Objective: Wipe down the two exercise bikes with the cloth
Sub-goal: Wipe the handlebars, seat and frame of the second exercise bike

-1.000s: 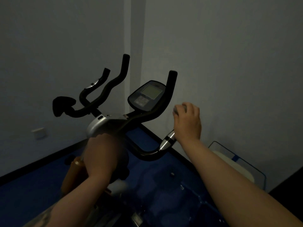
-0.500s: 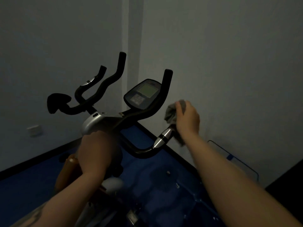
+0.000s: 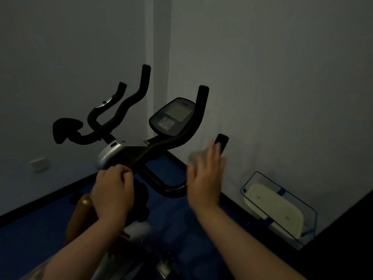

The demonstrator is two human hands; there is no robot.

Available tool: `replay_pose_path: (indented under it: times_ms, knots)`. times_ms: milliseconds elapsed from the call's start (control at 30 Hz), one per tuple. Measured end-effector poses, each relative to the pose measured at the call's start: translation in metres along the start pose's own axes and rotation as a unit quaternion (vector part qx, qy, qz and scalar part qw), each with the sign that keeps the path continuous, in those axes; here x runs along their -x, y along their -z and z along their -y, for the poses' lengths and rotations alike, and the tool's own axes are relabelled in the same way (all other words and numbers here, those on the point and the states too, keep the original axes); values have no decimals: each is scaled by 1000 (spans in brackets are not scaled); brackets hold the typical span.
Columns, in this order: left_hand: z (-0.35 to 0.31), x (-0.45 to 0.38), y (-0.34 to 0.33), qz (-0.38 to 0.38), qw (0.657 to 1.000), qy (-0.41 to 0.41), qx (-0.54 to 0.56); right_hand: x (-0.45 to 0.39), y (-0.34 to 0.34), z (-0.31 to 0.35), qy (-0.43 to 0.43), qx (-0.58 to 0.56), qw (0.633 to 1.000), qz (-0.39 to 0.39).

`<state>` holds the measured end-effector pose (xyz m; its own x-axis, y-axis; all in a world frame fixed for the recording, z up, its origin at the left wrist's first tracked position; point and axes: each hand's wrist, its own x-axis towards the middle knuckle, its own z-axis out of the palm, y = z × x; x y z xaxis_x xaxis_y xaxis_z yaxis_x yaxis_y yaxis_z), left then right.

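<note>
A black exercise bike with curved handlebars and a grey console stands in front of me in a dim room corner. My right hand presses a grey cloth against the right lower handlebar grip, whose black end pokes out above my fingers; the hand is motion-blurred. My left hand is closed around the bike's stem just below the silver housing. Only one bike is in view.
Grey walls meet in a corner behind the bike. A blue wire basket holding a white lidded box stands against the right wall. The floor is blue. A wall socket is at the left. An orange-brown part lies under my left wrist.
My right hand with the cloth has slid down the right handlebar grip, uncovering its black end. The left hand has stayed on the stem.
</note>
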<state>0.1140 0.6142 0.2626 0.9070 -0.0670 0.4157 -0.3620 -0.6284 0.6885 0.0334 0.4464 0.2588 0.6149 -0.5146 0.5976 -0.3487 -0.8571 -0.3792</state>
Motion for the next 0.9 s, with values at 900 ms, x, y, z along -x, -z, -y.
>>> replay_pose_path:
  times_ms: [900]
  knots:
    - [8, -2, -4, -31, 999, -25, 36, -36, -11, 62, 131, 107, 856, 489]
